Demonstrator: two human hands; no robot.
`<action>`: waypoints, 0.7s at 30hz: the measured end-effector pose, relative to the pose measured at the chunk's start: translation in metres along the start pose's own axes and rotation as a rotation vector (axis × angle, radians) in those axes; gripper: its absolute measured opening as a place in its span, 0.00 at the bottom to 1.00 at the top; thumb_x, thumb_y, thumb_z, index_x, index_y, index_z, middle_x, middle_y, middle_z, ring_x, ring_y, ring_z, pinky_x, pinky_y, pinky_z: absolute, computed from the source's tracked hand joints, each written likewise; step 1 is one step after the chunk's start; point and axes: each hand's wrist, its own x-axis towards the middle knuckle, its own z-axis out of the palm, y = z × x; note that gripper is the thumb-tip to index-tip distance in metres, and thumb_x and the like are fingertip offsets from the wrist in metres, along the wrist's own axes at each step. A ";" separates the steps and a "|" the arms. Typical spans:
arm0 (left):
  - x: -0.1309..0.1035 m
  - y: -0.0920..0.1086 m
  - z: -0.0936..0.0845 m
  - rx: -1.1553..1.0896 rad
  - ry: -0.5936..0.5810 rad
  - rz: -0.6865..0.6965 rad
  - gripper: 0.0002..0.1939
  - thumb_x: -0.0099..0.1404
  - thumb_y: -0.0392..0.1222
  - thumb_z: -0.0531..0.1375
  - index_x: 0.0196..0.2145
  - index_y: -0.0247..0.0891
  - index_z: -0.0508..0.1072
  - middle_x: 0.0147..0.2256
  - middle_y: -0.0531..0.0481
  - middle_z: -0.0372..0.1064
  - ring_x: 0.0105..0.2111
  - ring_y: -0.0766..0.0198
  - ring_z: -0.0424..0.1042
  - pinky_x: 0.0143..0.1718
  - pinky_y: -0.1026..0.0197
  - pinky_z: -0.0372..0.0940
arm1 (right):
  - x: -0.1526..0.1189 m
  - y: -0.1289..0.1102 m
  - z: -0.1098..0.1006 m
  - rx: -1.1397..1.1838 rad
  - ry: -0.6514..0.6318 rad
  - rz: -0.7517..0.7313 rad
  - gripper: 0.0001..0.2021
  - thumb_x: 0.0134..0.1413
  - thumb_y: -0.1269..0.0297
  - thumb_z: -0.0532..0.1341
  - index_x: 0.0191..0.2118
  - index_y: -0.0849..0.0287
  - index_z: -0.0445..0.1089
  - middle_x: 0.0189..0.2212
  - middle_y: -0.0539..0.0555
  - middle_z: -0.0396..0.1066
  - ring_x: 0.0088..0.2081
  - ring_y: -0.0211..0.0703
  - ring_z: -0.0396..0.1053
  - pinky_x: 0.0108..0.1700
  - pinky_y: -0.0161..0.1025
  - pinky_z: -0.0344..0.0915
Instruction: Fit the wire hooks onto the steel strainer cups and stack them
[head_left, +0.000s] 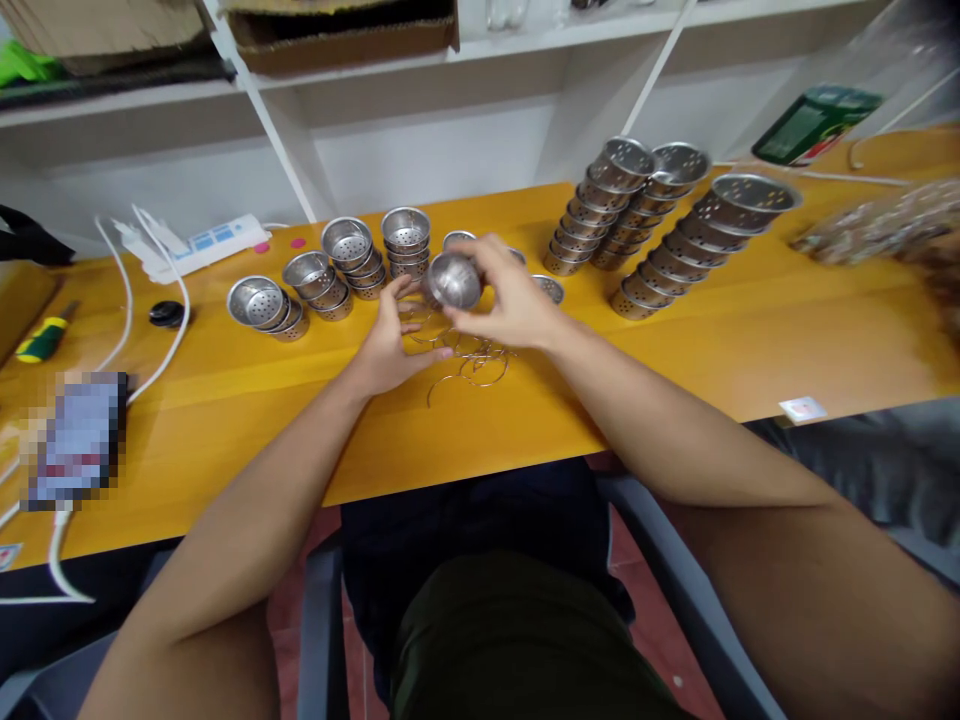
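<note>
My right hand grips a small metal strainer cup by its side, tilted so that its inside faces me. Just left of the cup, my left hand has its fingers spread, thumb pointing right; whether its fingertips touch the cup I cannot tell. Thin curled wires lie on the table beneath both hands. Behind the right hand, more perforated cups are partly hidden. To the left stand short stacks of similar cups.
Three tall leaning stacks of perforated cups stand to the right on the yellow table. At the left are a power strip, white cables, a screwdriver and a blurred-out device. White shelving runs behind.
</note>
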 end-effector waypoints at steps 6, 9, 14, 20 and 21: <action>-0.001 0.010 -0.007 0.037 -0.002 -0.103 0.51 0.73 0.51 0.84 0.80 0.54 0.61 0.81 0.33 0.69 0.72 0.42 0.82 0.68 0.39 0.86 | 0.061 0.081 -0.054 -0.258 0.023 0.207 0.42 0.57 0.44 0.89 0.72 0.49 0.78 0.69 0.66 0.81 0.68 0.80 0.80 0.79 0.84 0.77; -0.002 0.016 -0.010 0.064 -0.019 -0.121 0.46 0.74 0.49 0.82 0.79 0.53 0.64 0.80 0.36 0.70 0.73 0.44 0.81 0.68 0.41 0.86 | 0.082 0.092 -0.049 -0.309 -0.120 0.265 0.41 0.53 0.45 0.89 0.68 0.53 0.81 0.67 0.67 0.84 0.65 0.81 0.83 0.76 0.83 0.81; -0.002 0.018 -0.012 0.080 -0.020 -0.096 0.41 0.76 0.51 0.79 0.77 0.50 0.67 0.78 0.36 0.73 0.72 0.45 0.82 0.67 0.43 0.87 | 0.089 0.081 -0.044 -0.293 -0.269 0.318 0.44 0.58 0.41 0.86 0.73 0.57 0.80 0.67 0.69 0.85 0.67 0.83 0.85 0.76 0.82 0.81; -0.001 0.019 -0.011 0.067 -0.031 -0.109 0.40 0.76 0.50 0.79 0.76 0.51 0.67 0.78 0.36 0.72 0.72 0.45 0.81 0.68 0.42 0.87 | 0.093 0.078 -0.035 -0.291 -0.344 0.293 0.68 0.54 0.37 0.91 0.91 0.55 0.64 0.84 0.73 0.69 0.82 0.87 0.72 0.87 0.79 0.71; -0.001 0.019 -0.012 0.065 -0.030 -0.111 0.40 0.76 0.51 0.79 0.76 0.51 0.67 0.78 0.36 0.72 0.72 0.45 0.81 0.68 0.42 0.87 | 0.093 0.078 -0.030 -0.300 -0.348 0.286 0.67 0.54 0.38 0.92 0.91 0.53 0.65 0.84 0.72 0.70 0.82 0.87 0.73 0.87 0.79 0.71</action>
